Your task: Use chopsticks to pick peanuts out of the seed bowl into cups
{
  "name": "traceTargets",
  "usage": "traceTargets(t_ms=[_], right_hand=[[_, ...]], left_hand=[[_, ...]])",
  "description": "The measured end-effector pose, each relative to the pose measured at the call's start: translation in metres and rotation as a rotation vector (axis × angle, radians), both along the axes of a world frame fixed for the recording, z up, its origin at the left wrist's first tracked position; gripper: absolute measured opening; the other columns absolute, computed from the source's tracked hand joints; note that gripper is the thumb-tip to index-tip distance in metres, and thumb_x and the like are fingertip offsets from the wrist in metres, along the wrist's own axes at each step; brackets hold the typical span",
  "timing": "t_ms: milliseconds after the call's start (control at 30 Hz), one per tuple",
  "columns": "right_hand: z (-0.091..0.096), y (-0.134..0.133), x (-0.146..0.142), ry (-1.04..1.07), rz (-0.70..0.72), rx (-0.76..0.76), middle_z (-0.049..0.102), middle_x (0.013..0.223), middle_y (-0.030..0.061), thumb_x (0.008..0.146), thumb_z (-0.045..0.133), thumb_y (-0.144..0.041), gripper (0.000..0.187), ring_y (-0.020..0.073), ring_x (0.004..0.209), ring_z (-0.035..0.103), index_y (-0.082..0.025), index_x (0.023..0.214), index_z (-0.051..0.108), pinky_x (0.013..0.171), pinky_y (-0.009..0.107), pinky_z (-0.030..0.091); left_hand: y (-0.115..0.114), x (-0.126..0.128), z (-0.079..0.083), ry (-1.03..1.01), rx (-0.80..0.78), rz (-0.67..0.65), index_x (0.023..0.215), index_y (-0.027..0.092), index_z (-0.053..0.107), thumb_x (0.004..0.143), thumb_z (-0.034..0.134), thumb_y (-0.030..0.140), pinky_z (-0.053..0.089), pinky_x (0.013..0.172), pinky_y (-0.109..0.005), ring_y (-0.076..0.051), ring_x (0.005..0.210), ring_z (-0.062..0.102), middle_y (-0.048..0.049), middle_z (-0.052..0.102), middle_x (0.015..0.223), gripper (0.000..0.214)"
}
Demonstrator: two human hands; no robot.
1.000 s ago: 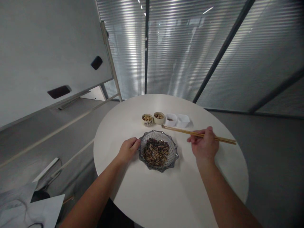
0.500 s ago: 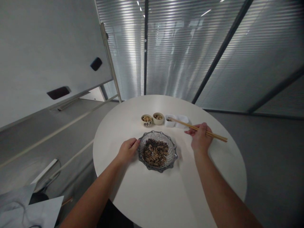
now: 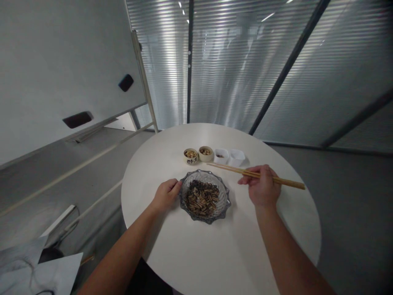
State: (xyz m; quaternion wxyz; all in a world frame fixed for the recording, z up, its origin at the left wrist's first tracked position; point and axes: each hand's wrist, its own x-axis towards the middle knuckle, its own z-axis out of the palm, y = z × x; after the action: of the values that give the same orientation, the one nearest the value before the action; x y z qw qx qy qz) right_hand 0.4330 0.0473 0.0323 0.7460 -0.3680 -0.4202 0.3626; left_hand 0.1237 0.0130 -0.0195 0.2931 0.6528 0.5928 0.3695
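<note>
A scalloped glass bowl (image 3: 226, 203) with striped seeds and dark beans in it sits at the middle of the round white table (image 3: 221, 250). My left hand (image 3: 166, 195) is closed against the bowl's left rim. My right hand (image 3: 261, 187) grips a pair of wooden chopsticks (image 3: 287, 182). Their tips reach left, above the bowl's far edge and just in front of the small dishes. The chopstick tips carry nothing that I can see.
Behind the bowl stand two small round cups (image 3: 198, 154) with pale nuts and two white square dishes (image 3: 229, 156). A whiteboard on a stand (image 3: 70, 69) leans at the left. Blinds over glass walls close off the back. Papers (image 3: 37, 274) lie on the floor at lower left.
My right hand drew back toward me and swung the chopstick tips left, from over the white square dishes to above the glass bowl's far rim. My left hand stayed on the bowl.
</note>
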Motion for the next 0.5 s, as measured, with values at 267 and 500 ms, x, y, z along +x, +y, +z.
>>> traceTargets(t_ms=[267,500], right_hand=[[0.003,-0.022,0.007,-0.152,0.419,-0.141,0.066,0.054,0.0033,0.082,0.075,-0.058,0.045,0.0148,0.034,0.056,-0.016,0.068,0.069,0.035,0.031,0.053],[-0.003,-0.02,0.012,-0.266,0.432,-0.222,0.062,0.049,0.003,0.083,0.072,-0.064,0.051,0.0142,0.034,0.056,-0.015,0.067,0.07,0.034,0.026,0.05]], left_hand=[[-0.002,0.0,0.006,0.004,-0.016,-0.008,0.064,0.02,0.049,0.097,0.045,0.053,0.032,0.06,-0.027,-0.014,0.065,0.044,0.0021,0.048,0.064,0.047],[-0.002,0.0,0.005,0.006,-0.008,-0.005,0.064,0.02,0.05,0.096,0.045,0.053,0.033,0.06,-0.026,-0.014,0.064,0.044,0.0019,0.049,0.064,0.046]])
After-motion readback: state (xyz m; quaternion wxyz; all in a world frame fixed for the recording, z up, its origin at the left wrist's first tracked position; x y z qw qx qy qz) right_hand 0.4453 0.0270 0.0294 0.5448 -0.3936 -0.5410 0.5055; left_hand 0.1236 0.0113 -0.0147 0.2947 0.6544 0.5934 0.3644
